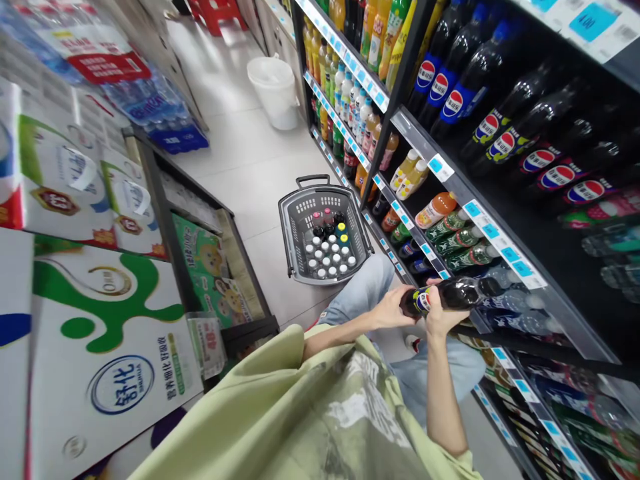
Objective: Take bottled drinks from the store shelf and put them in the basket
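A dark cola bottle (457, 292) with a Pepsi label lies almost level across my lap, in both hands. My left hand (391, 311) is closed about its left end. My right hand (444, 316) wraps round its middle, with the thumb on top beside the label. The bottle's black-capped end points right, towards the drink shelf (495, 241). A grey basket (287, 230) stands on the floor ahead of my knees. Inside are several upright bottles with white caps (333, 248), two with yellow caps (342, 227), and several with black or pink caps.
Drink shelves on the right hold large Pepsi bottles (453, 103) and green-labelled bottles (457, 240). On the left, milk cartons (125, 320) are stacked beside packs of bottled water (145, 100). A white bucket (280, 93) and a red stool (216, 15) stand farther along the aisle.
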Tool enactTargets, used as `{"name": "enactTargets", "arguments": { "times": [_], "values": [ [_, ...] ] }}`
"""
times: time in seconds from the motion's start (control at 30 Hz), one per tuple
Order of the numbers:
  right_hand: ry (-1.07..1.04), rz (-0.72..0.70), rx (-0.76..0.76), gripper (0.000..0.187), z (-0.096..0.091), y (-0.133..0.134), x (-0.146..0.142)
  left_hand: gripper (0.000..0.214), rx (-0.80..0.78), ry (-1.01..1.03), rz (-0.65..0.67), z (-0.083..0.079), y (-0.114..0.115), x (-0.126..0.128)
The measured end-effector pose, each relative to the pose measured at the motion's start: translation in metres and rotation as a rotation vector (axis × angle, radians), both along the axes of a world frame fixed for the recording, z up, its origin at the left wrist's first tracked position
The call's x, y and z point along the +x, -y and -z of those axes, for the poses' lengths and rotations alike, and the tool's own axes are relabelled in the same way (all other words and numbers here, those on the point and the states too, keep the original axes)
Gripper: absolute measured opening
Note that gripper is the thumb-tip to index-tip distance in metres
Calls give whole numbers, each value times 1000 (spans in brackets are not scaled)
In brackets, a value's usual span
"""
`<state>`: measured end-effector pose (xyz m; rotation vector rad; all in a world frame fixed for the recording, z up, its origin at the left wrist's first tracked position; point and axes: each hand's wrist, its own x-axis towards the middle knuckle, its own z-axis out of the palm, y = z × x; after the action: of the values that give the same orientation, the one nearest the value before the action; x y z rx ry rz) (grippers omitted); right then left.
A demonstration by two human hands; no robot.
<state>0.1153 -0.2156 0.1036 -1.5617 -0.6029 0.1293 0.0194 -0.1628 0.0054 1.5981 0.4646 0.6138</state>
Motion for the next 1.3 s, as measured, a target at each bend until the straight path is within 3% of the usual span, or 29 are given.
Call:
{"name": "enactTargets", "arguments": {
  "times": [0.07,0.23,0.3,0.37,0.43,0.5,0.6,0.67,0.73,0.83,0.93,1.03,1.13,1.23,1.3],
  "values": [
    [-74,-134,36,40,-3,4,7,76,-137,-21,233,-8,-10,-7],
    [-305,-458,187,56,-12,11,16,68,-690,-9,965,-30,-31,-23],
    [-334,-531,218,63,-15,12,12,76,-763,-15,1115,-35,-38,-25],
    [-336,-567,222,67,-17,12,7,82,-724,-38,1183,-39,-44,-27],
    [-319,-586,186,66,-18,12,1,86,-592,-44,1131,-45,-52,-32],
    [-266,-600,111,70,-19,11,-4,87,-393,-36,900,-54,-61,-44],
    [-153,-597,-73,91,-15,6,-13,77,-77,13,472,-77,-77,-72],
    [-88,-589,-200,104,-9,2,-21,72,75,65,332,-95,-89,-93],
    [-86,-646,-309,113,0,-3,-34,70,208,25,296,-110,-100,-110],
    [-183,-875,-428,121,14,-15,-60,52,414,-144,295,-123,-115,-129],
    [-145,-1033,-475,124,26,-31,-86,26,533,-227,330,-125,-127,-142],
    [-113,-1086,-455,124,40,-50,-102,23,580,-288,277,-121,-137,-153],
    [-13,-1066,-445,110,69,-62,-97,17,600,-406,157,-116,-156,-166],
    [147,-955,-486,69,114,-64,-81,12,602,-573,-3,-104,-193,-179],
    [170,-895,-520,45,144,-61,-74,11,603,-649,-107,-87,-226,-185]
  ]
}}
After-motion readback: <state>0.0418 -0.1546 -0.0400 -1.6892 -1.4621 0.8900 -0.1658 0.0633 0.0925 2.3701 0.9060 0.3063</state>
